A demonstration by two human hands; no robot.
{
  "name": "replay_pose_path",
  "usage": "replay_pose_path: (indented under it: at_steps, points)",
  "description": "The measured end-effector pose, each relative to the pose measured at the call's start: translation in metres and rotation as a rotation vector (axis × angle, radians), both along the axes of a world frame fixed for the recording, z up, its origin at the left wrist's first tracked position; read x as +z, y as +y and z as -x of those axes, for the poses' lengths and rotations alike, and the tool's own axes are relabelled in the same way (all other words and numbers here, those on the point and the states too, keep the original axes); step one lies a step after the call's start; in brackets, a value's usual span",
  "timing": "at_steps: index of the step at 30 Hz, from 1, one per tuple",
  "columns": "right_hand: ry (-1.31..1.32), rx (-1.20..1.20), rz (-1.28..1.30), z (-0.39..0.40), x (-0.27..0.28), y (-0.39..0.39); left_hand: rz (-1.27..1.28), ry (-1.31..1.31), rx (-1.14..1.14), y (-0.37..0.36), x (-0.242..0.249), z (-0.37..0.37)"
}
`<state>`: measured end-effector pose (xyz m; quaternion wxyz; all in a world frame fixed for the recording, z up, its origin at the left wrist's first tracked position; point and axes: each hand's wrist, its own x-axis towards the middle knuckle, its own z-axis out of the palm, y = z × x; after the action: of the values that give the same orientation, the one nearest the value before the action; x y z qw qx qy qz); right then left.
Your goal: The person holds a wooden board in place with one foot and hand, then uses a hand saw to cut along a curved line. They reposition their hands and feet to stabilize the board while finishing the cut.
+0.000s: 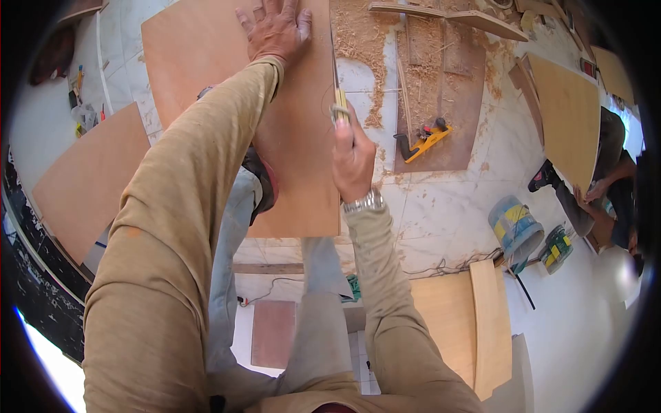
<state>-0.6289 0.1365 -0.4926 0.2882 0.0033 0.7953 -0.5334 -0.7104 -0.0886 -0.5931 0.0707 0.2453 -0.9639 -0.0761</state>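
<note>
A large reddish-brown plywood board (296,151) lies in front of me, with my leg and foot against it. My left hand (277,31) presses flat on its far part, fingers spread. At the board's right edge, my right hand (353,153) is closed around a tool with a yellow handle (340,100). A thin dark strip, like a blade seen edge-on, runs forward from the handle along the board's edge. The exact kind of tool cannot be made out.
A yellow hand plane (428,143) lies on a brown board (447,103) among wood shavings. Buckets (516,227) stand at right, near another person's hands (597,193) at a curved panel (568,117). More plywood pieces (93,175) lie left and lower right.
</note>
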Motion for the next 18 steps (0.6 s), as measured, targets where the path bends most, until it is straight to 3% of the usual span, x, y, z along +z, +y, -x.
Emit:
replay_pose_path:
  at_steps: [2, 5, 7, 10, 14, 18]
  points:
    - [0.118, -0.039, 0.079, -0.041, 0.003, 0.031, 0.008, 0.006, 0.006, -0.005, -0.003, 0.005]
    - [-0.013, -0.034, 0.045, -0.018, 0.01, 0.011, -0.014, -0.016, 0.028, 0.0, -0.006, -0.005]
    - [0.008, 0.059, 0.001, 0.035, -0.02, -0.02, -0.023, 0.02, 0.035, -0.001, -0.005, 0.001]
    - [-0.102, 0.047, 0.017, 0.041, -0.02, -0.026, -0.028, -0.062, 0.043, -0.002, 0.0, 0.001]
    - [-0.093, -0.063, 0.049, -0.039, 0.01, 0.03, -0.019, -0.014, 0.047, -0.002, -0.007, 0.002]
    - [-0.153, 0.055, -0.013, 0.032, -0.016, -0.014, -0.053, 0.041, 0.039, -0.002, -0.008, -0.002]
